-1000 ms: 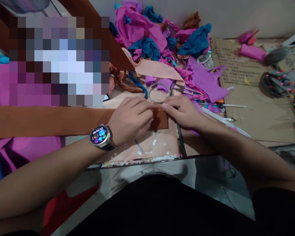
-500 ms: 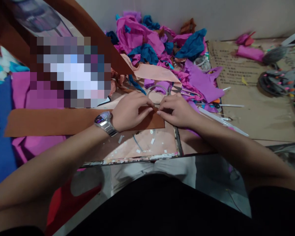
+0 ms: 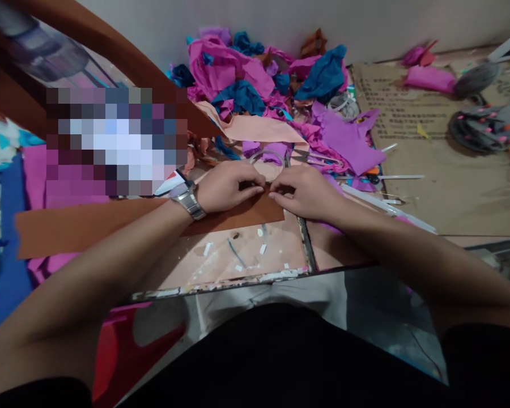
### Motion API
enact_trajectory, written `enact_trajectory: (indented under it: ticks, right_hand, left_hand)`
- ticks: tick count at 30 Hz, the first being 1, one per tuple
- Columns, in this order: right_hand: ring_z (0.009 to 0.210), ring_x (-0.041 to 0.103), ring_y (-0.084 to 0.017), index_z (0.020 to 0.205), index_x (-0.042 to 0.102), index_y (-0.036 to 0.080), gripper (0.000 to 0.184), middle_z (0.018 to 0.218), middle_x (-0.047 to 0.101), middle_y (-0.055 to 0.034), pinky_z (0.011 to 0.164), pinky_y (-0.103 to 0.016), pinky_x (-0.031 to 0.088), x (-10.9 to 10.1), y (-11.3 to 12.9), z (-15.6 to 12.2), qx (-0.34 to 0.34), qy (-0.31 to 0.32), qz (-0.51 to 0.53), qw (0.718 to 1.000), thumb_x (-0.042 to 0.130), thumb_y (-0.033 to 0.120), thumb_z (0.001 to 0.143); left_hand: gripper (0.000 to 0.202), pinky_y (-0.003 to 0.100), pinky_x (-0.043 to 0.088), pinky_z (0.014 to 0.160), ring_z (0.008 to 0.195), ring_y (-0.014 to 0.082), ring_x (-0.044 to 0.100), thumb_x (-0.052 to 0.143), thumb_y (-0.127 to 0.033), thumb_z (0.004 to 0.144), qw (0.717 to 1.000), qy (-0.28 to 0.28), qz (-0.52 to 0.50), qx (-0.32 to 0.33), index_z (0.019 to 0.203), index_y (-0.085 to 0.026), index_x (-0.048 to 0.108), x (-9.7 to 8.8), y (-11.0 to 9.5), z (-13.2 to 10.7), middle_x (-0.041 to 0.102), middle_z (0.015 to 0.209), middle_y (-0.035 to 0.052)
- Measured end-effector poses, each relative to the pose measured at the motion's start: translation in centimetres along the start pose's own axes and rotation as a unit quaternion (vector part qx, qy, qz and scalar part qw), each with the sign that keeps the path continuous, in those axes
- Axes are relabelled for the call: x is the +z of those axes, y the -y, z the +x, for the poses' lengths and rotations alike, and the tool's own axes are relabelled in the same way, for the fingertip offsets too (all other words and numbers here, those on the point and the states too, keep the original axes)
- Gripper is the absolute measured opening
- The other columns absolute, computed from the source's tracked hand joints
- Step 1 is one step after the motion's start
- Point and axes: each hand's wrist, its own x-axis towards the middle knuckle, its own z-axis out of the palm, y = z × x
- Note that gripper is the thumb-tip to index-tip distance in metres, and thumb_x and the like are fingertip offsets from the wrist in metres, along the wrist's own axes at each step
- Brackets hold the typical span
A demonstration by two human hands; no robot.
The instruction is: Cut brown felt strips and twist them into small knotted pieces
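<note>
"What have your left fingers (image 3: pixel 253 193) got?"

"I can't tell for sure. Thumb and forefinger curl nearly together over the far edge of a brown strip (image 3: pixel 255 214), but whether they pinch it is too small to see."

"And your right fingers (image 3: pixel 283 180)?"

"Bent much the same way, just beside the left ones; I can't tell whether they grasp anything either."

"Where does the strip lie?"

"Across the table (image 3: pixel 276 249), passing beneath my left forearm (image 3: pixel 127 260), where I wear a watch (image 3: pixel 191 201). Its right end shows below my fingers; its left end lies over magenta material (image 3: pixel 34 170)."

"What's just beyond?"

"A clear ring (image 3: pixel 252 167), purple pieces (image 3: pixel 250 149) at its far side, then a peach strip (image 3: pixel 259 129)."

"Farther out?"

"A crumpled heap (image 3: pixel 238 93) of pink and blue by the wall (image 3: pixel 386 28). To my right, printed cardboard (image 3: pixel 442 198) with a grey, pink-dotted thing (image 3: pixel 484 127) I can't name."
</note>
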Motion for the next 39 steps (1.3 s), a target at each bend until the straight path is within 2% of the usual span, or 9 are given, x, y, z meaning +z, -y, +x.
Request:
enact_trajectory:
  ticks: [6,13,20,28,33,39]
  right_hand:
    - [0.072,0.068,-0.017,0.092,0.078,0.020,0.010,0.079,0.078,-0.0009,0.076,-0.031,0.045,0.2,0.0,-0.1,0.026,-0.015,0.018,0.999,0.068,0.020,0.088]
    - [0.085,0.070,-0.023,0.095,0.078,0.022,0.011,0.089,0.080,-0.0047,0.082,-0.037,0.047,0.5,-0.1,0.1,0.003,0.002,0.005,1.000,0.068,0.026,0.091]
    - [0.091,0.072,-0.024,0.097,0.079,0.023,0.014,0.095,0.081,-0.0042,0.085,-0.039,0.048,0.7,-0.6,0.1,0.006,0.015,-0.007,1.000,0.066,0.023,0.091]
    - [0.094,0.072,-0.025,0.098,0.080,0.025,0.017,0.099,0.082,-0.0037,0.083,-0.040,0.048,0.6,-0.5,0.0,0.001,0.022,-0.006,1.000,0.064,0.022,0.092]
    - [0.093,0.071,-0.026,0.101,0.081,0.023,0.019,0.099,0.080,-0.0067,0.082,-0.041,0.046,0.5,-0.5,-0.1,-0.018,0.029,-0.018,0.999,0.063,0.023,0.093]
    - [0.094,0.070,-0.026,0.105,0.081,0.022,0.023,0.099,0.079,-0.0089,0.082,-0.040,0.046,0.5,-0.5,-0.1,-0.024,0.030,-0.009,0.999,0.061,0.021,0.094]
  left_hand:
    - [0.020,0.033,0.053,0.090,0.098,0.0195,0.071,0.060,-0.031,0.101,1.000,-0.009,-0.004,0.018,0.105,-0.023,0.078,0.5,1.1,-0.3,0.079,0.102,0.0067]
    - [0.023,0.033,0.054,0.088,0.098,0.0193,0.071,0.060,-0.031,0.101,0.998,-0.056,-0.029,0.011,0.105,-0.023,0.080,1.3,1.9,-0.4,0.078,0.103,0.0087]
    - [0.021,0.037,0.055,0.089,0.096,0.0209,0.071,0.060,-0.024,0.093,0.998,-0.053,-0.038,0.025,0.100,-0.024,0.080,1.3,1.9,-0.2,0.078,0.101,0.0069]
    - [0.021,0.039,0.056,0.091,0.097,0.0227,0.071,0.060,-0.022,0.089,0.998,-0.042,-0.031,0.018,0.097,-0.024,0.079,1.0,1.8,-0.3,0.078,0.101,0.0061]
    - [0.021,0.038,0.055,0.091,0.099,0.0220,0.071,0.060,-0.025,0.092,0.999,-0.027,-0.009,0.021,0.098,-0.024,0.080,0.7,1.8,-0.5,0.078,0.102,0.0057]
    - [0.028,0.040,0.055,0.088,0.102,0.0212,0.069,0.054,-0.032,0.102,0.997,-0.041,0.048,0.034,0.105,-0.027,0.081,0.7,2.0,-1.1,0.078,0.106,0.0047]
